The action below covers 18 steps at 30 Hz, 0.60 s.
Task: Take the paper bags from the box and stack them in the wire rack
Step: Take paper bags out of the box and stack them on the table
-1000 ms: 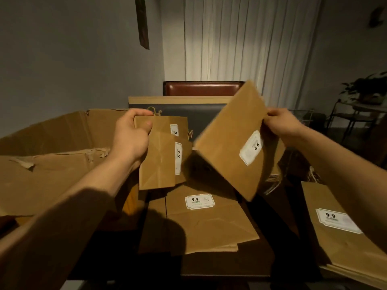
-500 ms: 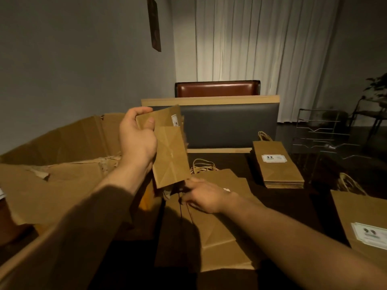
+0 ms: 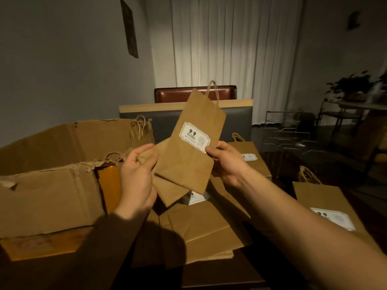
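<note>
Head view: both hands grip kraft paper bags (image 3: 188,164) above the table, left hand (image 3: 137,176) clasping the lower ones, right hand (image 3: 227,162) pinching the labelled bag's edge.

The paper bags (image 3: 188,164) are plain kraft brown, each with a white label (image 3: 194,137) printed "9.9" in black, and the box (image 3: 52,185) is a similar dull brown cardboard with an orange-yellow patch (image 3: 109,185) inside. The curtain (image 3: 230,49) is white, the chair back (image 3: 178,95) reddish-brown. The wire rack (image 3: 287,130) looks silvery-grey, though it's dim there, and the tabletop (image 3: 272,258) is very dark.
</note>
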### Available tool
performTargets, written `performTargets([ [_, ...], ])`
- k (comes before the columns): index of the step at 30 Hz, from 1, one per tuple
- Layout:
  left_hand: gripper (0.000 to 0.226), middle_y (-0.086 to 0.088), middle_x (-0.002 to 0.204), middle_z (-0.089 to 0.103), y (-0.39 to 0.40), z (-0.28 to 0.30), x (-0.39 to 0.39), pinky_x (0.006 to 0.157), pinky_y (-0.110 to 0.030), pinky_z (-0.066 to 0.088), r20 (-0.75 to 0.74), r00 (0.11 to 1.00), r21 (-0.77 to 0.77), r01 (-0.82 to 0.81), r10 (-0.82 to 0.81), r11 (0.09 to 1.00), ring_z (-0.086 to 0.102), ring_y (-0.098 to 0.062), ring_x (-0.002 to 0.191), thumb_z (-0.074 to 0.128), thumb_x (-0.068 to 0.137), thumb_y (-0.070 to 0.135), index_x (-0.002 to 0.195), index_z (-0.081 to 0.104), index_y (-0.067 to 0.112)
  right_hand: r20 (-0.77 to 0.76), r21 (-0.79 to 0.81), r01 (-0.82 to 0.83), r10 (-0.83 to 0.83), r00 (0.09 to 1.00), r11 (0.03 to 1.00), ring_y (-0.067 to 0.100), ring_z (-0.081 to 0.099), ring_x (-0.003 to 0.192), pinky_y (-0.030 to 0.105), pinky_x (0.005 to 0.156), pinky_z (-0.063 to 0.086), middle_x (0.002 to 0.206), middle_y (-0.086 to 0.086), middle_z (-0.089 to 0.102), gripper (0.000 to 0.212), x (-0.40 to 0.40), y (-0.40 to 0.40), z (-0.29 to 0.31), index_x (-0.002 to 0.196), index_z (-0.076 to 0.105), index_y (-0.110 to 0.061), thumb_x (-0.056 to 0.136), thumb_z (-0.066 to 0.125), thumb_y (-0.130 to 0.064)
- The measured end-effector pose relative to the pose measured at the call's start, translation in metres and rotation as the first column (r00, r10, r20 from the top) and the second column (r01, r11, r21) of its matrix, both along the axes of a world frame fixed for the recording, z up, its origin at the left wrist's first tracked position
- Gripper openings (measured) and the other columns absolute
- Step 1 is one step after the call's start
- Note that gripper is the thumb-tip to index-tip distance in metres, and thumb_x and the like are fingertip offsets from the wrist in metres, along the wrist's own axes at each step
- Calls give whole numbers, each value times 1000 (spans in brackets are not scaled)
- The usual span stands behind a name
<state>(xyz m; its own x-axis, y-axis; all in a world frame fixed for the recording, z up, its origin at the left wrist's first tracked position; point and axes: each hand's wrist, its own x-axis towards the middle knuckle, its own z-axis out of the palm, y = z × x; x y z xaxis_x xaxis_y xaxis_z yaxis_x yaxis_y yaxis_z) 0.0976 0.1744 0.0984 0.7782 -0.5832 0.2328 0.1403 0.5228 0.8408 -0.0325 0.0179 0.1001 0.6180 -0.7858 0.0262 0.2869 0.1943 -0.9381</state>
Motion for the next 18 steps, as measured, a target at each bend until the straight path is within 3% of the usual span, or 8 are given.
performTargets([
  [2,21,-10,110,67,-3,-2,-11,86,-42,57,-65,997,-56,27,-30,998,66,-26,102,55,98,3,110,62,18,-136,-5,45,-45,990,999,19,70,89,35,73,56,110,11,73,4,-10,3,-7,97,59,-14,98,61,-17],
  [4,21,-9,112,67,-10,-1,-21,84,-40,57,-104,992,-121,65,-78,991,67,-23,102,53,99,4,110,61,20,-151,111,60,-43,988,992,22,68,98,39,78,55,113,11,72,13,-18,8,-16,105,62,-13,99,60,-24],
  [6,21,-10,114,65,-19,0,-37,88,-41,56,-123,980,-152,136,-156,979,68,-22,102,51,100,5,111,59,21,3,331,-7,6,1000,944,27,69,107,45,87,57,118,15,70,24,-29,11,-21,121,59,-10,100,58,-23],
  [8,19,-8,107,67,-27,-3,-53,85,-40,57,-89,970,-117,217,-228,969,69,-21,96,51,99,4,107,59,19,131,415,-37,-19,991,909,30,71,106,49,87,59,118,19,70,28,-40,8,-21,126,56,-10,101,58,-19],
  [12,16,-1,87,74,-40,-17,-67,64,-30,58,21,937,95,345,-348,934,71,-14,82,47,100,3,100,58,15,74,205,208,-227,971,956,26,72,89,44,76,62,103,12,72,18,-71,-13,-13,117,58,-14,100,55,-9],
  [13,16,-1,93,75,-45,-19,-69,68,-32,59,7,914,134,400,-405,907,73,-15,85,47,101,11,108,60,16,59,137,240,-250,966,961,26,72,92,44,79,61,105,10,73,22,-81,-19,-11,118,59,-15,100,55,-5],
  [16,30,-7,118,73,-61,-16,-81,98,-48,52,-99,837,228,545,-538,806,69,-24,110,49,103,31,128,60,20,-33,-33,222,-223,974,974,29,72,101,44,86,60,113,12,74,35,-103,-32,-10,132,58,-10,99,53,0],
  [18,24,-8,116,74,-77,-13,-93,98,-48,53,-63,837,290,536,-543,793,70,-25,108,54,102,24,124,62,22,-84,-105,179,-188,979,978,27,73,97,39,81,62,113,13,74,36,-109,-34,-10,132,59,-10,99,50,2],
])
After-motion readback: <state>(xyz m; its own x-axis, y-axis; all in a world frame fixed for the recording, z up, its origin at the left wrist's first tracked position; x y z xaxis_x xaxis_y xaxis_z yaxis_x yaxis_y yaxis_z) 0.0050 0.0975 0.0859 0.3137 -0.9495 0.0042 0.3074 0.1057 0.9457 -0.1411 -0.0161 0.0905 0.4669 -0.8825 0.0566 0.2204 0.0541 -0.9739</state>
